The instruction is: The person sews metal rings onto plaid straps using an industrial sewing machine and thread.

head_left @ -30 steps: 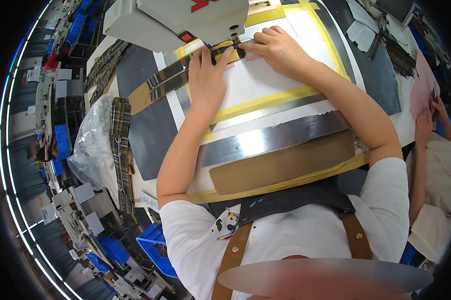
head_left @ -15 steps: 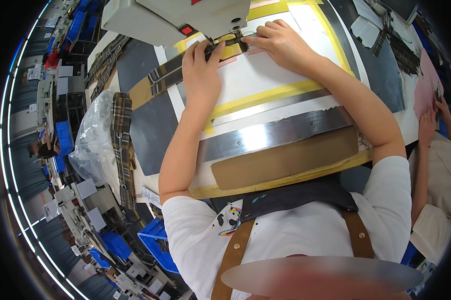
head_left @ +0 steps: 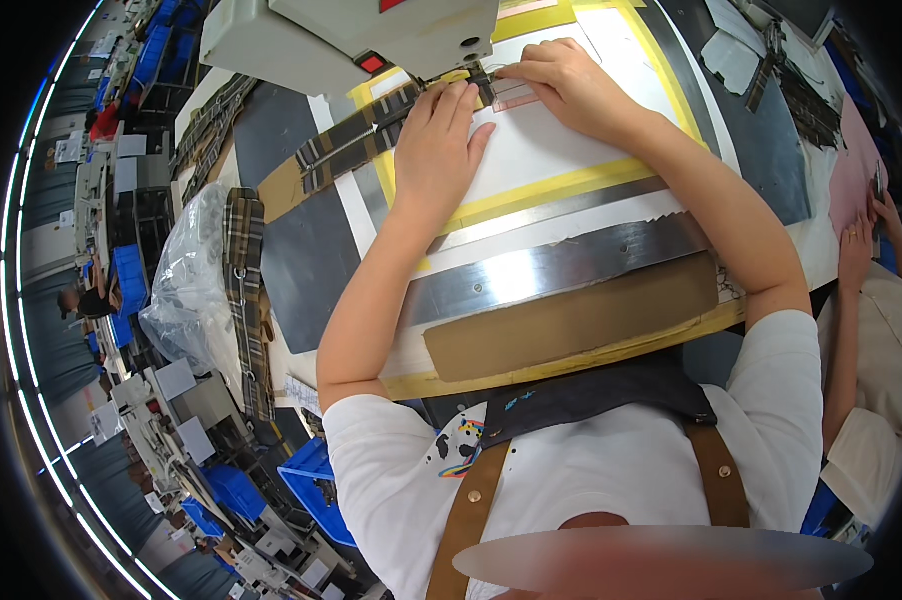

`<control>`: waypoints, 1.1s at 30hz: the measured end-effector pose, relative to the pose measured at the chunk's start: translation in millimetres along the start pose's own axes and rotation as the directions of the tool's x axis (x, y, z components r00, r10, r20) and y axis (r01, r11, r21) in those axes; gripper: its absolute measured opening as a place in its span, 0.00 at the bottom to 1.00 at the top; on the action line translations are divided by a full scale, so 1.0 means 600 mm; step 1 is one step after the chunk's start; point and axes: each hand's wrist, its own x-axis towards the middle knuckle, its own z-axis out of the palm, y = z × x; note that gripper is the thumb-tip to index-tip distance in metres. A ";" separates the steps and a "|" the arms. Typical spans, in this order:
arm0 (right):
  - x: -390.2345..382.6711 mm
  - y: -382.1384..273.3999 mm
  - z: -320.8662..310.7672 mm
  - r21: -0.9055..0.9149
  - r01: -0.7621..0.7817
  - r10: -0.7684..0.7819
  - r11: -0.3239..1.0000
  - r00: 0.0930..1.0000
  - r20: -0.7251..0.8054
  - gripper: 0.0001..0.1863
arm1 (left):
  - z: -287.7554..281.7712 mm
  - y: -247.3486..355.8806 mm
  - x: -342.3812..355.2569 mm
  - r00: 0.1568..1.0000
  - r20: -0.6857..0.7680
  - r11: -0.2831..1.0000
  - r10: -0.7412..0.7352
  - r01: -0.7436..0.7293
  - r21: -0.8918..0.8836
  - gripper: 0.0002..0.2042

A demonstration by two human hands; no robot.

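Note:
A dark plaid strap (head_left: pixel 356 143) with a pale line along its middle runs from the left to beneath the head of a white sewing machine (head_left: pixel 346 40). My left hand (head_left: pixel 439 150) lies on the strap close to the needle area, fingers flat and side by side, thumb apart. Beyond the strap's right end is my right hand (head_left: pixel 571 88), its index finger reaching to the machine's foot and the other fingers curled. Its thumb tip, and whatever it may pinch, is hidden. The needle itself is hard to make out.
Yellow tape (head_left: pixel 551 190) borders the white work surface. Nearer me are a metal strip (head_left: pixel 561 268) and a brown cardboard piece (head_left: pixel 571 315). More plaid straps (head_left: pixel 243 300) hang beside a clear plastic bag (head_left: pixel 183 290) at left. A co-worker's hand (head_left: pixel 856 250) rests on pink material at right.
My left hand has slid right along the strap, its fingers now flatter and closer together. More strap shows to its left. My right hand has shifted slightly to the right.

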 end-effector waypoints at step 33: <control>0.005 -0.018 -0.004 -0.070 0.053 -0.050 0.996 0.997 0.051 0.21 | 0.011 -0.005 -0.006 0.997 -0.049 0.998 -0.056 0.058 0.034 0.19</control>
